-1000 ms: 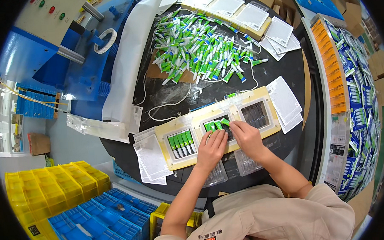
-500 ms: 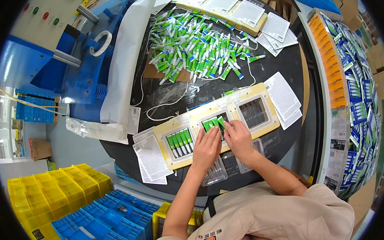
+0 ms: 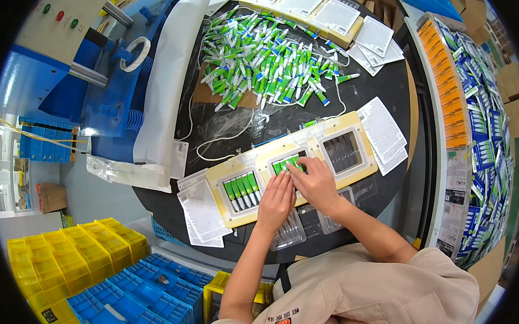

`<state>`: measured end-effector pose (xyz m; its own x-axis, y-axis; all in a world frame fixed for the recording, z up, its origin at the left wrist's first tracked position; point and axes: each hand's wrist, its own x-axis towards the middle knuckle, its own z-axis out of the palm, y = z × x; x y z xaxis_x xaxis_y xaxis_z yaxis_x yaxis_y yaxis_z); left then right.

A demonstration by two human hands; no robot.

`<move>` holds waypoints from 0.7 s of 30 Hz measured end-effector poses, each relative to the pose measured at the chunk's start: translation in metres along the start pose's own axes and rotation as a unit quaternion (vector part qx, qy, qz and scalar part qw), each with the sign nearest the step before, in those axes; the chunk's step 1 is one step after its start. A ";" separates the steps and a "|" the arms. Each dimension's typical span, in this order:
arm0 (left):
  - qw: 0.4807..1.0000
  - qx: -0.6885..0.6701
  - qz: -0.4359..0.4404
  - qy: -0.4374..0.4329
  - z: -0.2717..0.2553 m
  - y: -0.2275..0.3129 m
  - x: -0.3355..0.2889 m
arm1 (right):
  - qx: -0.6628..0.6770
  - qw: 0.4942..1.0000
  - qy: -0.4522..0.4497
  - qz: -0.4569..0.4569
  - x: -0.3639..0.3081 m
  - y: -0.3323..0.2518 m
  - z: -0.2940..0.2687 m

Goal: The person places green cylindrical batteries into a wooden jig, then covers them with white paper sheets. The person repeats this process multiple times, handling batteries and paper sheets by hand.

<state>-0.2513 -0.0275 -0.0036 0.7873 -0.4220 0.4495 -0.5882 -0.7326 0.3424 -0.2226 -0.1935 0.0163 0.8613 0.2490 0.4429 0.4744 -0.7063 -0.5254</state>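
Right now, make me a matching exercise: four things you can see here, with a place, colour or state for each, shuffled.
1. Loose tubes
2. Right hand
3. Right compartment of the pale yellow frame
4. Shirt

A. No tubes in it
B. Beige
C. Heaped beyond the frame
D. At the frame's middle compartment

Pairs: 1-C, 2-D, 3-A, 4-B

The bare left hand (image 3: pixel 277 204) and bare right hand (image 3: pixel 317 186) hide the lower parts of slim green tubes (image 3: pixel 282 164) in the middle window of a cream rectangular frame (image 3: pixel 372 164). Print on rectangular white cards (image 3: pixel 379 125) is unreadably small. Ribbed blue plastic crates (image 3: pixel 136 297) run off below.
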 end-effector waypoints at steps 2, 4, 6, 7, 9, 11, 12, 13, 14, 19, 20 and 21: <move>1.000 -0.001 -0.005 -0.001 -0.001 0.001 0.001 | -0.027 0.999 -0.044 -0.017 0.001 0.001 0.000; 1.000 -0.007 -0.007 0.014 -0.001 0.002 0.001 | -0.034 0.998 -0.039 -0.019 0.001 0.003 0.001; 1.000 -0.011 -0.010 0.021 -0.001 0.002 0.000 | -0.039 0.998 -0.042 -0.023 0.001 0.005 0.003; 1.000 -0.012 -0.010 0.023 -0.001 0.002 0.000 | -0.042 0.998 -0.042 -0.027 0.001 0.006 0.004; 1.000 -0.014 -0.010 0.023 0.000 0.002 0.000 | -0.033 0.998 -0.046 -0.040 0.002 0.008 0.006; 1.000 -0.015 -0.011 0.016 0.000 0.001 0.000 | -0.008 0.997 -0.050 -0.059 0.004 0.009 0.006; 0.999 -0.030 -0.010 0.016 0.000 0.001 0.000 | -0.001 0.998 -0.044 -0.053 0.004 0.009 0.004; 0.999 -0.045 -0.012 0.012 -0.002 0.001 -0.001 | 0.006 0.998 -0.038 -0.047 0.004 0.010 0.002; 0.998 -0.061 -0.019 0.004 -0.003 0.001 -0.001 | 0.009 0.998 -0.052 -0.033 0.004 0.010 -0.001; 0.999 -0.012 -0.050 -0.011 -0.012 0.005 -0.006 | -0.023 0.999 -0.023 -0.014 -0.004 0.009 -0.013; 0.998 -0.009 -0.065 -0.011 -0.013 0.006 -0.006 | -0.029 0.999 -0.028 -0.017 -0.005 0.009 -0.014; 0.997 0.016 -0.061 -0.053 -0.013 0.007 -0.007 | -0.033 0.999 -0.035 -0.022 -0.006 0.009 -0.014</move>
<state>-0.2635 -0.0230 0.0066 0.8690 -0.3810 0.3156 -0.4816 -0.7978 0.3628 -0.2258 -0.2108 0.0195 0.8515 0.3255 0.4112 0.5015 -0.7346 -0.4570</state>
